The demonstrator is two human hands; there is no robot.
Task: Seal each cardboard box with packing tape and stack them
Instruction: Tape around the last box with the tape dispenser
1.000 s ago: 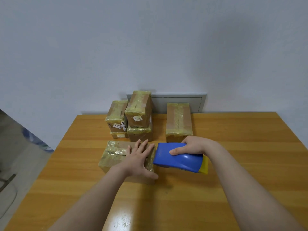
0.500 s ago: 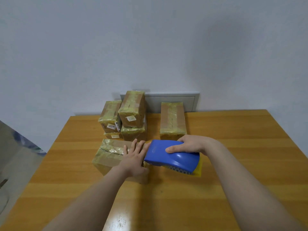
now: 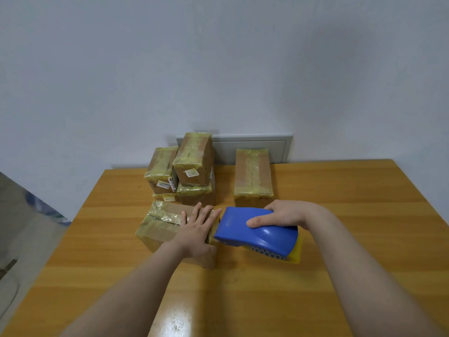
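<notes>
Two bare forearms reach in over the wooden table [image 3: 243,302]. The left hand [image 3: 196,229] lies flat on the right end of the nearest box [image 3: 160,227], fingers [image 3: 206,215] straight and slightly spread, pressing on its top. That box lies lengthwise on the table left of centre, wrapped in shiny yellowish tape. The right hand [image 3: 281,214] grips a blue tape dispenser [image 3: 257,233] from above, thumb curled over its near side and the other fingers wrapped round the far side. The dispenser's front end meets the right end of the box, just beside the left hand. Behind the nearest box stands a stack of taped boxes [image 3: 193,161], two piles side by side, each two high. A single taped box [image 3: 252,176] stands apart to their right, just behind the right hand. A grey panel [image 3: 250,148] sits in the pale wall [image 3: 218,69] beyond the table's far edge.
</notes>
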